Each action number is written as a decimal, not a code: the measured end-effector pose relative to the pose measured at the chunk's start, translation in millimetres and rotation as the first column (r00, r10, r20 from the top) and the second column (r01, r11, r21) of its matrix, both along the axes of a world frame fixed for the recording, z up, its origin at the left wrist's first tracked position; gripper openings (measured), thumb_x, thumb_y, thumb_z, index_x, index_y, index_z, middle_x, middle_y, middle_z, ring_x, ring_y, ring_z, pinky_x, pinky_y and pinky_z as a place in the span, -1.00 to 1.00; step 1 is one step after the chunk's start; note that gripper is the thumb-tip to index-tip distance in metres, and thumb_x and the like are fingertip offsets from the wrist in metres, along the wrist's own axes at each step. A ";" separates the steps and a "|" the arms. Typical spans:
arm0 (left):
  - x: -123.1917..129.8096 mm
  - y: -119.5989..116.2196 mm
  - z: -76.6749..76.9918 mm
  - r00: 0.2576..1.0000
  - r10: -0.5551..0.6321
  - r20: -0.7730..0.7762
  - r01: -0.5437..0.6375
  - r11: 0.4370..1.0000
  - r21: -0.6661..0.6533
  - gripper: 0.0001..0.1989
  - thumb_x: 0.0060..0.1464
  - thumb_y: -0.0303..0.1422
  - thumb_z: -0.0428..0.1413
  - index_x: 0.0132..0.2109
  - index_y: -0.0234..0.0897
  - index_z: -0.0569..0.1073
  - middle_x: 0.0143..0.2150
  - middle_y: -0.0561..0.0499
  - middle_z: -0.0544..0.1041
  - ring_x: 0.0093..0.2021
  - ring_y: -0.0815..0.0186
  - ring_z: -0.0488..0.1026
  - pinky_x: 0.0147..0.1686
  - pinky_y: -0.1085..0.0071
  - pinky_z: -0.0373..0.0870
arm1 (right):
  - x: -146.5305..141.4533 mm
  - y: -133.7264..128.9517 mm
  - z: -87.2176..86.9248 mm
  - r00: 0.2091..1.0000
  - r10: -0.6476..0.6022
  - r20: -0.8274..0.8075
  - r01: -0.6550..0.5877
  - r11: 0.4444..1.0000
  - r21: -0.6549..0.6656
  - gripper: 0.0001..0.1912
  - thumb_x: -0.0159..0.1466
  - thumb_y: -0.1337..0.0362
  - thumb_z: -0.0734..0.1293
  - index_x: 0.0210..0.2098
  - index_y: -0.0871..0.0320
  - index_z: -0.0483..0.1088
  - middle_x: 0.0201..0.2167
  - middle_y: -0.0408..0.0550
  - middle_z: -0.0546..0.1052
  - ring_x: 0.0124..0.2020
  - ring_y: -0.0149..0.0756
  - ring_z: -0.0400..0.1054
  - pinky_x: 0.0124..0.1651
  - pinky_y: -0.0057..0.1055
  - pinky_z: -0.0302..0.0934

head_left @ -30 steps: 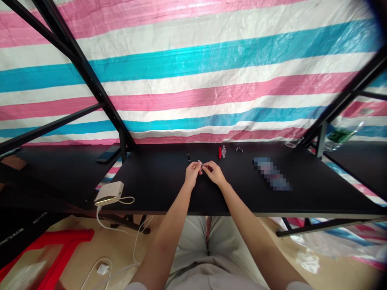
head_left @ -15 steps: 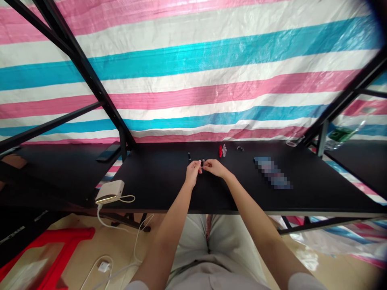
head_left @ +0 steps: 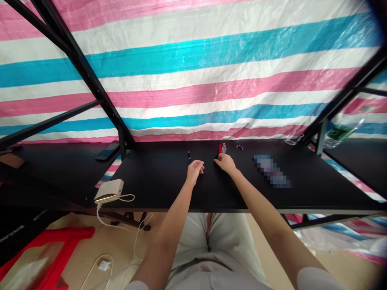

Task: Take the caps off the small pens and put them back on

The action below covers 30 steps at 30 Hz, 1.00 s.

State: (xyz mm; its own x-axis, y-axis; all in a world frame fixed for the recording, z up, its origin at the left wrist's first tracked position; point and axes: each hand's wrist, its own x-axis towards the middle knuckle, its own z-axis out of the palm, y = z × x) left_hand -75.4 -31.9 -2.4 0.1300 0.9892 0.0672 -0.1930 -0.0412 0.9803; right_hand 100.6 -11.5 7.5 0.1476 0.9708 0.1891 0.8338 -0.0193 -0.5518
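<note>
My left hand point(head_left: 195, 170) is over the middle of the black table, its fingers curled together; whatever they may hold is too small to make out. Just beyond it lies a small dark cylinder point(head_left: 189, 155) with a light end. My right hand point(head_left: 225, 162) is closed at the near side of some red pieces point(head_left: 220, 149) and clear pieces point(head_left: 224, 148), with a small dark thing at its fingertips. To the right of these sit several small dark and shiny pieces point(head_left: 239, 147).
A white box point(head_left: 109, 191) with a cable stands at the table's left front. A blurred flat object point(head_left: 272, 171) lies to the right, a clear cup point(head_left: 294, 139) at the back right. Black frame posts rise at both sides. At far left, part of another person's hand point(head_left: 12, 160) shows.
My right hand has moved away from my left hand, to the right and slightly farther back, up to the red and clear pieces. My left hand has stayed nearly in place.
</note>
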 end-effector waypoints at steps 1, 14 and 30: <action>0.2 -0.4 -0.1 1.000 -0.004 -0.013 0.004 1.000 0.002 -0.76 -0.10 -0.22 0.10 -0.38 -0.34 0.40 -0.54 0.07 0.36 -0.65 0.52 0.23 -0.62 0.53 0.16 | 5.9 1.1 -2.1 0.999 -0.052 0.010 0.052 0.999 -0.005 -0.85 0.04 0.19 0.30 -0.54 0.15 0.34 -0.52 -0.07 0.44 -0.48 -0.35 0.30 -0.48 -0.48 0.04; 1.9 -0.1 -3.0 0.997 -0.008 -0.072 0.010 0.999 0.030 -0.82 -0.09 -0.28 0.08 -0.39 -0.33 0.40 -0.55 0.06 0.36 -0.65 0.51 0.25 -0.61 0.52 0.15 | 18.6 14.1 -14.8 0.984 -0.169 0.059 0.171 0.985 -0.035 -0.86 0.06 0.19 0.28 -0.48 0.13 0.36 -0.49 -0.04 0.45 -0.44 -0.28 0.33 -0.45 -0.43 0.09; 1.8 -3.5 2.0 0.994 -0.008 -0.107 0.011 1.000 0.026 -0.84 -0.09 -0.29 0.07 -0.39 -0.33 0.40 -0.56 0.08 0.37 -0.65 0.52 0.25 -0.60 0.53 0.15 | 32.8 21.4 -14.3 0.982 -0.187 -0.010 0.183 0.974 -0.136 -0.82 0.07 0.40 0.27 -0.30 0.24 0.40 -0.33 0.06 0.49 -0.27 -0.29 0.37 -0.26 -0.50 0.15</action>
State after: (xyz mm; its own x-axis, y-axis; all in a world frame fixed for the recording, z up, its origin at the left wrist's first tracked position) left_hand -73.6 -35.4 -0.4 0.1476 0.9859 0.0791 -0.0880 -0.0665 0.9939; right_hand 133.4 9.9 -6.9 0.3297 0.9426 0.0536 0.7963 -0.2472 -0.5521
